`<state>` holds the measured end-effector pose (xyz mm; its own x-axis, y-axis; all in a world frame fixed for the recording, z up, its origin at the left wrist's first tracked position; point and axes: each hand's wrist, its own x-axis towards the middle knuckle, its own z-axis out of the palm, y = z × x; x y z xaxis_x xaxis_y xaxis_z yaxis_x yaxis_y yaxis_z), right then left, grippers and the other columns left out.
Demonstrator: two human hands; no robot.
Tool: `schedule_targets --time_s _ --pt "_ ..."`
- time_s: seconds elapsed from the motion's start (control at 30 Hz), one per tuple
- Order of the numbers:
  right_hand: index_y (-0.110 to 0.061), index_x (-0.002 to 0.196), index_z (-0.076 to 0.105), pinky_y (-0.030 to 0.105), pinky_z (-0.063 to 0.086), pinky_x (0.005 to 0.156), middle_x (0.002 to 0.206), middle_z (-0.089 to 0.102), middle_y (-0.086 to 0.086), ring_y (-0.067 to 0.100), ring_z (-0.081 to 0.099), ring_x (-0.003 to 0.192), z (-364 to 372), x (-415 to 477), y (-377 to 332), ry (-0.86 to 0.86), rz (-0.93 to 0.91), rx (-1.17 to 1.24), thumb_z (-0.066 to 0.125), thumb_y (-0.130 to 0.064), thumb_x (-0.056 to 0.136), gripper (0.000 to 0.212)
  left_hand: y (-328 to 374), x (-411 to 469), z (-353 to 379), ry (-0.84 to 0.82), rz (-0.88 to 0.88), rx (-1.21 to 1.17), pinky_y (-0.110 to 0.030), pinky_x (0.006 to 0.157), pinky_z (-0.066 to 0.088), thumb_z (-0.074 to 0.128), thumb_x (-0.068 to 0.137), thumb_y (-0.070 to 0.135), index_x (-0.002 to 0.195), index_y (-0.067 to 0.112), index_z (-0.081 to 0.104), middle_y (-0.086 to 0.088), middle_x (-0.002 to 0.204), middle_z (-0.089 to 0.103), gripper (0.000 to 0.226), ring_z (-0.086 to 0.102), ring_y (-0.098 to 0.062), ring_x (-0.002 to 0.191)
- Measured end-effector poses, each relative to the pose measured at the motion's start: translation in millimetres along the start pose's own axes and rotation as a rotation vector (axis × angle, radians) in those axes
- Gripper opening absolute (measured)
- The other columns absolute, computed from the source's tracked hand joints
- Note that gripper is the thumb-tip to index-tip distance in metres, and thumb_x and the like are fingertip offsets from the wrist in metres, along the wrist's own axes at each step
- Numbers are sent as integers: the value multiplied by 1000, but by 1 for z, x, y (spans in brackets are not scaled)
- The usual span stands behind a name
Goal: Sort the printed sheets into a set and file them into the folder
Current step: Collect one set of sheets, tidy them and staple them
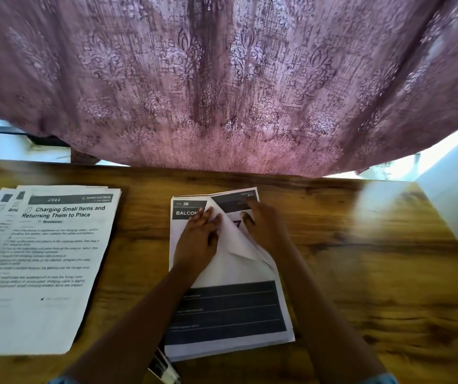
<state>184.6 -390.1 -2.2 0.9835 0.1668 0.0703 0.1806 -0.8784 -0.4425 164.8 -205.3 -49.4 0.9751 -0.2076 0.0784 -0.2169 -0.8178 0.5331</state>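
The centre stack (227, 309) of printed sheets is lying on the worktop (360, 259), with another pile (47, 259) sitting well to its left. The left hand (197, 239) is pressing flat on the stack's upper half. The right hand (266, 228) is curling at the peeled top sheet (236, 242), and blur is hiding any pinch. The paper is looking light, limp and slippery, so a lifted corner is probably offering the best hold.
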Motion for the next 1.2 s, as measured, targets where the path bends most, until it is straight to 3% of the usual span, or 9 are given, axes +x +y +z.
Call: schedule_targets --time_s 0.13,0.23,0.37,0.53,0.6,0.7,0.8,0.9,1.2 --pt "-13 146 28 43 24 114 148 40 9 25 41 134 7 12 20 -102 19 -183 50 -37 96 60 3 0 -1 2 9 51 -24 114 0 38 103 29 149 23 26 2 159 18 48 9 -16 148" --pt "-19 141 38 35 40 104 133 57 5 22 58 115 8 1 16 19 -61 -164 57 -38 92 56 1 1 -1 9 14 24 -26 117 4 40 102 28 148 22 30 1 158 21 47 11 -16 148" --pt "-18 143 34 30 49 90 134 54 7 24 58 112 2 -18 -17 196 232 251 66 -41 86 69 6 -4 -5 71 -16 -170 -32 117 16 40 101 35 148 24 32 0 156 27 48 21 -19 146" --pt "-17 152 6 26 30 108 143 49 0 16 47 128 6 -36 -36 -228 -206 186 55 -41 92 81 14 -12 -14 194 8 -763 -31 105 41 34 90 68 145 48 14 2 155 31 61 38 -15 138" --pt "-16 148 28 30 34 111 136 55 1 15 52 124 10 -38 -34 -346 -184 228 52 -37 95 62 12 -9 -15 197 18 -576 -30 109 34 40 95 51 143 45 20 2 157 25 53 30 -16 141" --pt "-14 129 54 13 48 84 119 65 7 18 63 104 6 -24 -26 -131 -14 404 54 -23 96 35 1 -1 -2 119 49 -106 -45 117 27 48 98 23 143 24 41 -3 158 23 46 18 -23 147" --pt "-12 136 46 30 46 98 133 56 11 25 56 119 3 4 0 44 34 64 56 -28 94 45 0 3 1 0 -28 -11 -38 120 15 43 101 25 148 23 31 2 159 18 49 8 -18 148" --pt "-10 146 27 42 26 112 148 40 12 28 41 133 9 14 16 -95 3 -197 52 -37 95 63 3 2 -1 14 -32 6 -30 116 8 41 102 27 150 23 28 2 159 17 49 8 -17 148" --pt "-17 145 30 35 51 91 134 55 5 23 59 111 -1 -17 -24 201 185 359 60 -40 90 67 10 -6 -8 58 -62 -193 -36 117 21 35 102 39 148 24 30 1 156 27 49 19 -16 146"
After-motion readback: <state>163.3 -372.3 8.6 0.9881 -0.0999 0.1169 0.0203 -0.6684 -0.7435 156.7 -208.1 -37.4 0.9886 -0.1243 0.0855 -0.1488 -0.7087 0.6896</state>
